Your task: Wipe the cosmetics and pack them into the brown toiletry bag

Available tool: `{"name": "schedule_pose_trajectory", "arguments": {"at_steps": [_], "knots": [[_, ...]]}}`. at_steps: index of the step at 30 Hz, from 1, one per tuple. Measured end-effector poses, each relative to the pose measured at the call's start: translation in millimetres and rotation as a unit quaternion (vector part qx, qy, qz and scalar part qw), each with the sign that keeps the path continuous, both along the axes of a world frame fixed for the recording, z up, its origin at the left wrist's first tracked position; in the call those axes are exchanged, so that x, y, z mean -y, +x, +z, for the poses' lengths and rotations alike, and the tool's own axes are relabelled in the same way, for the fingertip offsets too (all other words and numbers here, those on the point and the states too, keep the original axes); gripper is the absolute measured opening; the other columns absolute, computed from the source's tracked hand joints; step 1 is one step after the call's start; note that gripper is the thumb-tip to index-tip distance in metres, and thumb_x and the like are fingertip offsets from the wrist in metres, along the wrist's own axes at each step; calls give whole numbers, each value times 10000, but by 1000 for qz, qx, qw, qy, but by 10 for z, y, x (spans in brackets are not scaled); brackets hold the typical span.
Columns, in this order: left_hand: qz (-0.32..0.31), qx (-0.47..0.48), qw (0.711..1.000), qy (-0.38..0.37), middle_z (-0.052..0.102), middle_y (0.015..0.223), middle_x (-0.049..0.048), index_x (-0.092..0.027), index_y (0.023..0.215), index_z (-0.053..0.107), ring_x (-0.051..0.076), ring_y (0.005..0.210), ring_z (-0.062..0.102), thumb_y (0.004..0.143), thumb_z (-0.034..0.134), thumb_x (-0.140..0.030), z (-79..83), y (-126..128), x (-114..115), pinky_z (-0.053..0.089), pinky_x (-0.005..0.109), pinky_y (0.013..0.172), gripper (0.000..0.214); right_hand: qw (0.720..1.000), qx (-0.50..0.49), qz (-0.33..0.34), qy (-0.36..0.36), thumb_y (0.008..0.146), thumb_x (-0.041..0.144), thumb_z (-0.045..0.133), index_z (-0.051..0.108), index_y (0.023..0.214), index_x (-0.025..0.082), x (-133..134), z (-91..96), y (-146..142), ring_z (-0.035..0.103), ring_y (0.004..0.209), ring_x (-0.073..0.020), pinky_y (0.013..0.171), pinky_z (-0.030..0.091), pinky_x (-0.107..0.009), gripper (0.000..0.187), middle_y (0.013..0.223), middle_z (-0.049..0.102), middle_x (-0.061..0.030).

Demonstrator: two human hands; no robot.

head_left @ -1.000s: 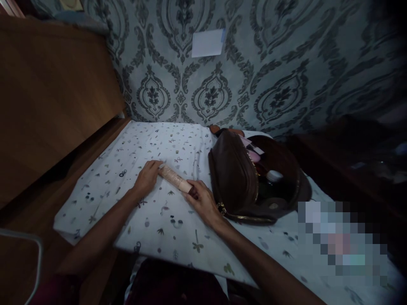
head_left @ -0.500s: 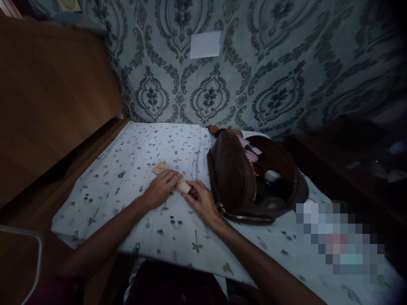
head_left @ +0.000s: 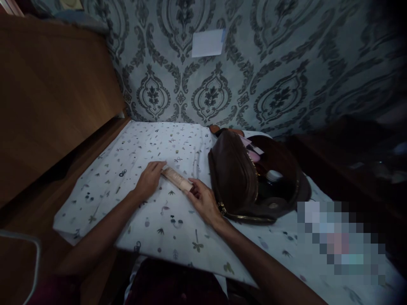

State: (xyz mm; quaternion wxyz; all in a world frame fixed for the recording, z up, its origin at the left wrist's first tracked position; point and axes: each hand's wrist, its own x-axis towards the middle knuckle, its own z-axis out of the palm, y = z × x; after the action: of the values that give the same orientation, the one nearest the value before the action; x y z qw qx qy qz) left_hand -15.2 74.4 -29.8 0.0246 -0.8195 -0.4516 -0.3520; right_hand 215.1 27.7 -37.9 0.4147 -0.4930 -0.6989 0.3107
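A slim beige cosmetic tube (head_left: 177, 178) lies slantwise just over the patterned white cloth, between my two hands. My left hand (head_left: 150, 178) has its fingers closed on the tube's far left end. The fingertips of my right hand (head_left: 202, 200) pinch the near right end, which is partly hidden by them. Close by on the right stands a dark brown bag (head_left: 227, 169), unzipped. Inside it, a bottle with a white cap (head_left: 274, 176) and some pink items (head_left: 254, 156) show.
The printed cloth (head_left: 149, 144) covers the surface up to the patterned wall (head_left: 210, 91). A wooden cabinet (head_left: 60, 80) flanks the left side. A blurred-out object (head_left: 341, 241) lies at the right. A white cable (head_left: 37, 254) hangs at lower left.
My left hand has slid left along the tube to its far end, uncovering the tube's middle. My right hand stays on the other end.
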Motion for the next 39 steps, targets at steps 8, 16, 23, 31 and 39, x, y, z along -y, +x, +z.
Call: {"name": "schedule_pose_trajectory", "arguments": {"at_steps": [8,16,23,31,39], "knots": [[-202,-108,970,76,619,1210,159,-164,1348,460,243,1175,559,963,376,-97,29,423,300,519,430,955,400,999,-44,2,-14,797,304,610,612,993,181,-22,-33,-15,574,670,-157,606,482,-261,232,785,638,-17],[-37,-72,997,8,602,1187,141,-146,1284,528,243,1150,543,899,375,-26,-37,75,30,502,432,975,431,999,-30,0,-35,795,310,623,636,1023,178,-7,2,-14,566,655,-154,595,466,-261,263,762,624,-8],[87,-54,993,-59,619,1118,93,-178,1265,551,230,1074,543,916,370,-66,-105,-174,-104,495,397,921,409,1000,8,5,-2,790,241,636,644,1053,197,3,-14,-5,575,684,-158,638,492,-281,266,834,620,-17],[87,-51,994,-46,615,1107,81,-193,1251,559,224,1050,550,928,368,-86,-133,-156,-115,500,382,906,390,1000,11,-5,-2,738,162,661,656,1082,198,-2,-34,3,578,710,-159,673,512,-300,346,926,583,-36],[7,-17,1000,11,609,1160,123,-174,1282,533,233,1113,549,948,360,-88,7,0,23,518,412,935,386,1000,5,-24,0,765,260,659,671,1058,186,-13,-12,10,592,697,-176,649,509,-306,303,849,642,-37]]}}
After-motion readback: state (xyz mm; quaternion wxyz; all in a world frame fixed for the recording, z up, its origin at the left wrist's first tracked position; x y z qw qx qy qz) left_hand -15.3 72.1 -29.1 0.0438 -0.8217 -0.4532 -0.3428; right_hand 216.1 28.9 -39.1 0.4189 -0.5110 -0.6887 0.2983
